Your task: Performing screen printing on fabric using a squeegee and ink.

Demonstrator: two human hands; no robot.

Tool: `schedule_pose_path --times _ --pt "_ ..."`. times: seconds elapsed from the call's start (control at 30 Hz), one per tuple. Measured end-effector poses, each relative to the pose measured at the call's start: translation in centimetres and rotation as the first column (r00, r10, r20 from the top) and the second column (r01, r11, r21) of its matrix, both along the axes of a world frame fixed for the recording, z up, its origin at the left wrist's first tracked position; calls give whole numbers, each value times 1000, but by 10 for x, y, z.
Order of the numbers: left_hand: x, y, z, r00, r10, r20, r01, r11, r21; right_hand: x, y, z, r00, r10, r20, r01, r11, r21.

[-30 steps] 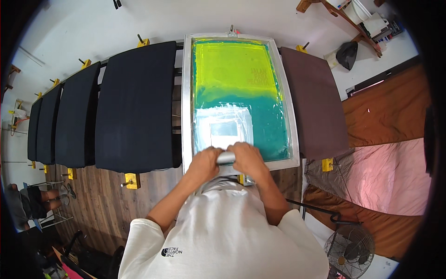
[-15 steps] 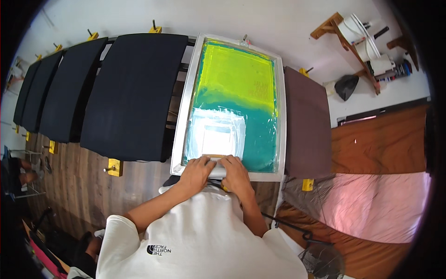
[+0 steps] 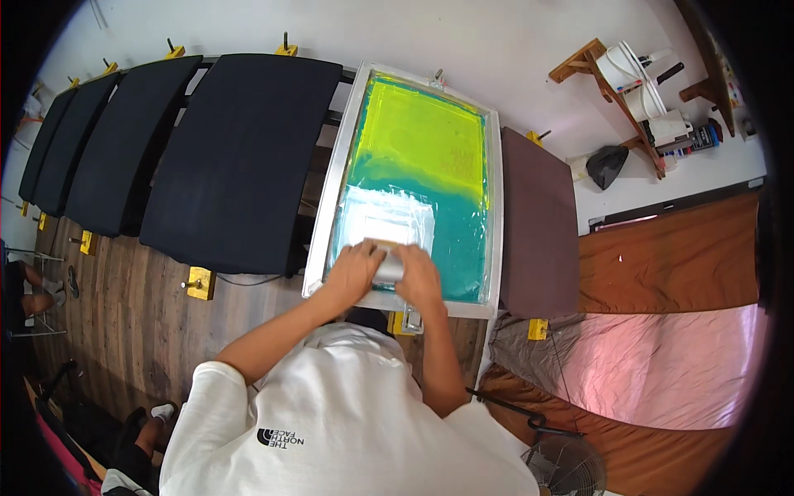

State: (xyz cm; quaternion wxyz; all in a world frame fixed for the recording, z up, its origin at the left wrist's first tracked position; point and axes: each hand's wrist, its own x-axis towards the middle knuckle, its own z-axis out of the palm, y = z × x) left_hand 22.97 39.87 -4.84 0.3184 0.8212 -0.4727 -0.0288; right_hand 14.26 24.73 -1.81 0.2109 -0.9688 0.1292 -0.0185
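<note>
Both my hands grip a squeegee [image 3: 388, 266] with a pale, smooth handle and a tan strip along its far edge. My left hand [image 3: 354, 271] is closed on its left end; my right hand [image 3: 419, 279] holds the right end. The squeegee is over the near part of a printing screen with a silvery frame [image 3: 497, 240]. White ink [image 3: 356, 217] lies just beyond it on the teal mesh [image 3: 457, 244]. Bright yellow-green colour [image 3: 413, 124] covers the far half. What lies under the screen cannot be made out.
Several black fabric-covered boards [image 3: 240, 157] line up on the left, with yellow clamps [image 3: 200, 283] at their ends. A brown board [image 3: 538, 223] is close on the right. Farther right stand a shelf [image 3: 616, 95] with containers and brown sheeting [image 3: 662, 256]. Another person's legs [image 3: 37, 293] show far left.
My hands and the squeegee have moved away from the screen's near frame edge, farther onto the mesh. The view has shifted slightly.
</note>
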Motion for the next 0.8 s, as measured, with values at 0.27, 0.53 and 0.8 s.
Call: schedule_pose_path --times 0.27,0.53,0.8 --pt "-8 11 43 965 -113 -234 174 951 255 -16 10 43 974 35 -223 -25 999 48" --pt "57 -38 17 995 12 -102 -4 997 83 52 -40 16 995 40 -92 -41 999 -7" --pt "-30 15 23 989 -37 -142 54 991 124 -33 10 16 999 41 10 -42 996 73"
